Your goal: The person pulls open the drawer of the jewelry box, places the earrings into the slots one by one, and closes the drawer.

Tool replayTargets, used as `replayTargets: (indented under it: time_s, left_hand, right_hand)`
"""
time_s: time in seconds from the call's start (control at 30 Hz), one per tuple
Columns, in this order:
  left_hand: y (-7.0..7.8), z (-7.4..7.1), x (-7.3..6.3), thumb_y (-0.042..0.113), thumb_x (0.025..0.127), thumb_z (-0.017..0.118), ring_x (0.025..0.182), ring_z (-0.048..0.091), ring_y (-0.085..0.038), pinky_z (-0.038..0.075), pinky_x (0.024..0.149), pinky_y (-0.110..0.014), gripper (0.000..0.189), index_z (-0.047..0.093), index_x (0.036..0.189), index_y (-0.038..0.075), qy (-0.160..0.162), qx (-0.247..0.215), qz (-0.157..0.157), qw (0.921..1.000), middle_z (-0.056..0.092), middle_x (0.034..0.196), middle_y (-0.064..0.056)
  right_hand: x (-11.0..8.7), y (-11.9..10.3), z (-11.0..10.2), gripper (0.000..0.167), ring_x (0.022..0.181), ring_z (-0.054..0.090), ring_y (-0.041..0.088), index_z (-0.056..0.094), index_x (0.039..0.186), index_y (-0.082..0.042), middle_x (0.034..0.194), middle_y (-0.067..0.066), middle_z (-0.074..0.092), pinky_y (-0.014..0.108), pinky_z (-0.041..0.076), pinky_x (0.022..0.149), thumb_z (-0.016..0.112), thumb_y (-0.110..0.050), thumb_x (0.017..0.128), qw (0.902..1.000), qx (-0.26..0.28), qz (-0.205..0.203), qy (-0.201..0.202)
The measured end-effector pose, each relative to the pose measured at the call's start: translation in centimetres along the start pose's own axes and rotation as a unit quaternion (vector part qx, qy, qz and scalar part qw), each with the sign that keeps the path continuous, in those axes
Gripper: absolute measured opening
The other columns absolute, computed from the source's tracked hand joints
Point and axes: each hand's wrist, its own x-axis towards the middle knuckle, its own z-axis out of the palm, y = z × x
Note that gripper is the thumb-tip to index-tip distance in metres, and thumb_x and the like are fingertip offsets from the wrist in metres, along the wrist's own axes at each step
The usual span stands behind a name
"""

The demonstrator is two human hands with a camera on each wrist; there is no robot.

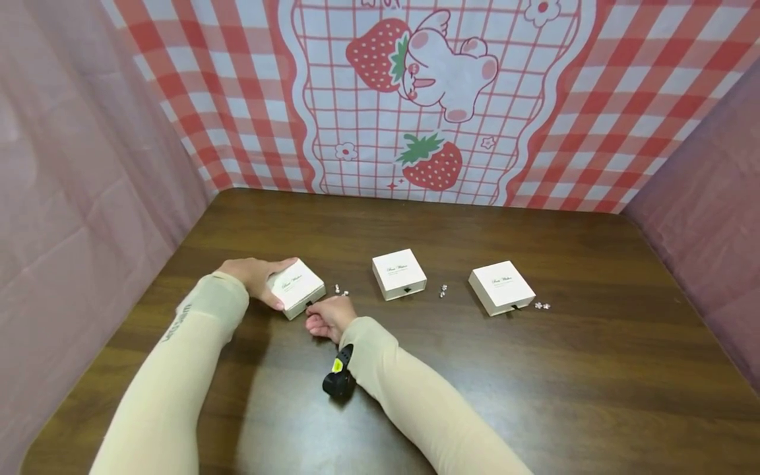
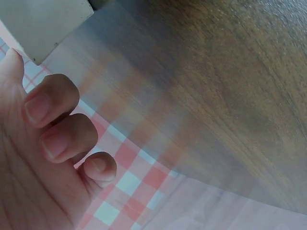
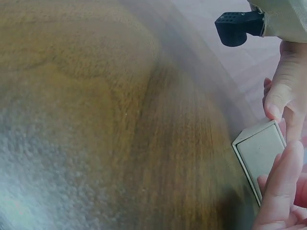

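Note:
At the left of the table, my left hand [image 1: 252, 277] grips a small white gift box [image 1: 297, 285] with printed lettering on its lid, thumb at the far side and fingers at the near side. That same box [image 2: 45, 28] fills the top left corner of the left wrist view, where the other fingers are curled beside it. My right hand [image 1: 334, 316] is at the box's front, its fingertips pinching the black ribbon tab [image 1: 309, 304]. The right wrist view shows the drawer-style front [image 3: 261, 148] of the box, partly hidden by fingers.
Two similar white boxes, one in the middle [image 1: 399, 274] and one at the right [image 1: 501, 288], have black tabs. Small shiny pieces lie beside each box: left [image 1: 338, 289], middle [image 1: 443, 291] and right [image 1: 542, 305]. A checked cloth [image 1: 243, 99] hangs behind the wooden table [image 1: 570, 382].

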Motion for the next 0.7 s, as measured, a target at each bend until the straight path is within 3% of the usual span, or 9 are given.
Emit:
replayTargets:
  time_s: [0.33,0.7]
  left_hand:
    - [0.0,0.1,0.1,0.066,0.069,0.073,0.111,0.055,-0.037,0.045,0.088,-0.049,0.109,0.021,0.154,0.021,0.003,-0.009,0.007,0.9999,0.05,0.135,-0.026]
    - [0.4,-0.2,-0.2,0.061,0.069,0.076,0.103,0.057,-0.033,0.045,0.087,-0.047,0.109,0.022,0.153,0.018,0.002,-0.016,0.019,0.9997,0.053,0.132,-0.026]
  right_hand:
    - [-0.4,-0.2,-0.3,0.019,0.033,0.047,0.004,0.052,0.07,-0.001,0.044,0.001,0.05,0.015,0.04,0.035,0.054,0.009,0.086,0.9999,-0.01,0.002,-0.003]
    - [-0.4,-0.4,-1.1,0.027,0.033,0.046,0.002,0.053,0.063,-0.002,0.041,-0.002,0.048,0.014,0.04,0.035,0.052,0.008,0.087,0.9984,-0.043,0.007,-0.035]
